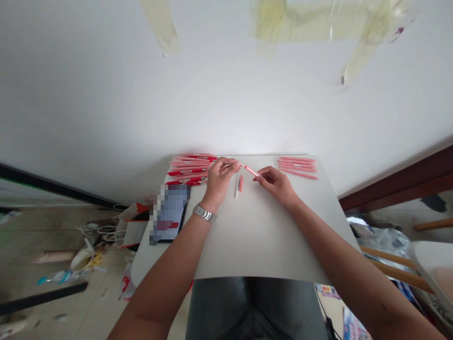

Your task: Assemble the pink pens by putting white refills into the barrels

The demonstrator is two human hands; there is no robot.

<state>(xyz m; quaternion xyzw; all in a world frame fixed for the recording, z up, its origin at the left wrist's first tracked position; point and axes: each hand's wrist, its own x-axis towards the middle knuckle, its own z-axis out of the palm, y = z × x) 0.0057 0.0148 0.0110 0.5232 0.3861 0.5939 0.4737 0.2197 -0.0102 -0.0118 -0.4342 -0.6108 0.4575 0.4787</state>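
My right hand (276,185) is closed on a pink pen barrel (252,171) that slants up to the left. Its upper end meets or nearly meets a small pink pen part (241,165), pinched between the thumb and fingers of my left hand (223,177); whether the two pieces are joined cannot be made out. Below them on the table (262,241) lie a thin whitish tube (237,185), perhaps a refill, and a short pink pen piece (241,183). Several pink and red pens (193,165) lie in a pile beside my left hand.
A row of several pink pens (297,165) lies at the table's back right. A tablet (171,212), partly blurred out, rests at the left edge. The wall (226,94) stands right behind the table. A bottle (56,277) lies on the floor, and a chair (432,259) is at right.
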